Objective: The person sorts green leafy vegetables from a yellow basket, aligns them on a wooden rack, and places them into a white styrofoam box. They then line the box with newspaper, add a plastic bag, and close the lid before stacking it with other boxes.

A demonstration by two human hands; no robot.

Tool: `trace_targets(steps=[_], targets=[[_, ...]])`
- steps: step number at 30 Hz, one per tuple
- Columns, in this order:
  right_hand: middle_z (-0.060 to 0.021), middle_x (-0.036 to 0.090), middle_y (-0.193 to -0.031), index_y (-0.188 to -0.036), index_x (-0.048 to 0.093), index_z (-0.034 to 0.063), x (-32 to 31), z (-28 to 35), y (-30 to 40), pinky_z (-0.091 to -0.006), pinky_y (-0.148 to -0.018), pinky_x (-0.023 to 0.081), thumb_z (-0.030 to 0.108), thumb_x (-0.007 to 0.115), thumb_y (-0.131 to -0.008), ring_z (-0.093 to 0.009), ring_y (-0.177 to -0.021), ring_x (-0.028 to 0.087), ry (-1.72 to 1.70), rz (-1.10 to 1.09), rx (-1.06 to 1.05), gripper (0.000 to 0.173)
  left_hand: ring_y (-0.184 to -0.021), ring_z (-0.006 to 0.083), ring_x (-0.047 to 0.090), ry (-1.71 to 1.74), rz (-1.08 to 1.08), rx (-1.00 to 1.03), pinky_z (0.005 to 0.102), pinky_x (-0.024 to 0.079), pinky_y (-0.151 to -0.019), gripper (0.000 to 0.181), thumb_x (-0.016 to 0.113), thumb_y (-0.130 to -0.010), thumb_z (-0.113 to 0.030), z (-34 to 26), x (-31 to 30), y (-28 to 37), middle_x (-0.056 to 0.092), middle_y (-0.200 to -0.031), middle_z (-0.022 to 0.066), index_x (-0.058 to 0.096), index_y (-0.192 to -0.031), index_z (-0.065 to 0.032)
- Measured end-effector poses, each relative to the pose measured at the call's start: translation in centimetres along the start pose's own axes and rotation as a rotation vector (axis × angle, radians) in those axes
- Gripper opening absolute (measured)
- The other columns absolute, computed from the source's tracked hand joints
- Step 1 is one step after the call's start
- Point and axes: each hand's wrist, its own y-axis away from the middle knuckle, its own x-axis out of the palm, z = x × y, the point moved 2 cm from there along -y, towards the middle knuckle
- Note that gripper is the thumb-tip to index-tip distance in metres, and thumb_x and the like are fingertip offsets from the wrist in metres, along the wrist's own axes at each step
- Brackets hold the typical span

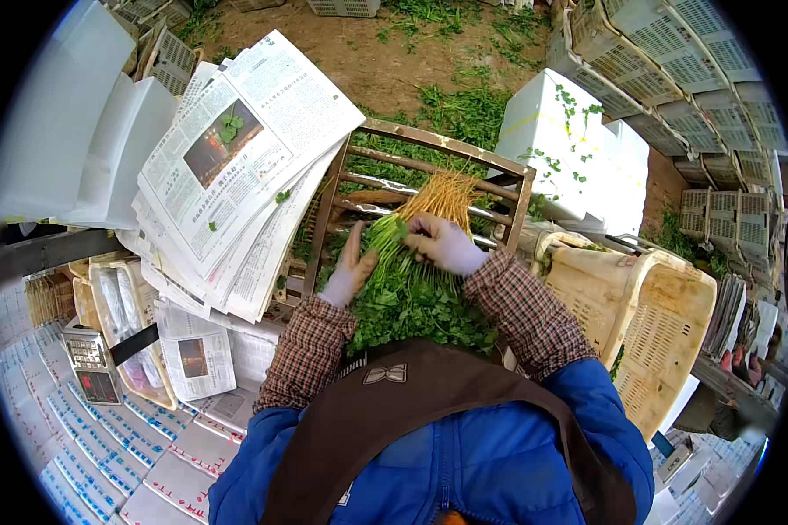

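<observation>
A large bunch of leafy green herbs, like cilantro [420,308], lies before me, its orange-brown roots pointing away and its leaves against my brown apron [427,367]. It rests on a rusty metal rack [443,141] with bars. My left hand [352,266] is at the left side of the stems, fingers apart and raised, nothing gripped in it. Over the right side of the stems, my right hand [441,243] pinches a small green sprig [400,231] between thumb and fingers. Both hands wear thin pale gloves.
Stacked newspapers [236,157] with stray leaves lie left of the rack. White foam boxes [551,144] and a yellowed plastic crate [663,328] stand at the right. A digital scale [92,364] is at the lower left. Loose greens [466,108] litter the floor beyond; crates [663,59] are stacked upper right.
</observation>
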Motion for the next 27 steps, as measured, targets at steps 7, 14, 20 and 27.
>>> trace_targets(steps=[7,14,20,27], targets=[[-0.0131,0.065,-0.099,-0.116,0.061,-0.0022,-9.1,0.3,-0.7,-0.0282,-0.055,0.057,0.017,0.055,-0.102,-0.015,-0.068,0.064,-0.444,-0.969,0.054,0.024,-0.152,0.0395,0.011,-0.557,-0.094,0.066,0.0531,0.010,-0.123,0.127,0.073,-0.078,-0.067,-0.4,2.6,0.7,0.011,-0.163,0.0251,-0.004,-0.161,-0.0093],[-0.0121,0.063,-0.109,-0.111,0.065,0.0068,0.6,0.8,-0.5,-0.0417,-0.095,0.051,0.016,0.065,-0.089,-0.029,-0.109,0.061,0.773,-0.087,-0.434,0.024,-0.150,0.0404,0.015,-0.700,-0.160,0.070,0.0554,0.010,-0.121,0.133,0.082,-0.070,-0.061,-2.7,1.1,1.4,0.014,-0.162,0.0259,0.000,-0.161,-0.0100],[-0.0101,0.067,-0.092,-0.113,0.057,0.0008,-4.5,-2.0,-3.1,-0.0257,-0.065,0.058,0.011,0.055,-0.101,-0.016,-0.073,0.065,-0.338,-0.463,0.056,0.015,-0.148,0.0441,0.015,-0.694,-0.227,-0.047,0.0586,0.009,-0.120,0.128,0.081,-0.073,-0.059,-0.1,1.6,2.9,0.015,-0.161,0.0264,0.001,-0.161,-0.0118],[-0.0161,0.069,-0.093,-0.121,0.057,-0.0015,-9.2,0.2,-1.9,-0.0353,-0.063,0.058,0.025,0.060,-0.097,-0.023,-0.083,0.068,0.346,-0.664,-0.031,0.036,-0.147,0.0427,0.020,-0.591,-0.416,0.037,0.0535,0.013,-0.121,0.126,0.083,-0.073,-0.054,-2.8,0.4,4.8,0.021,-0.158,0.0277,0.007,-0.160,-0.0042]])
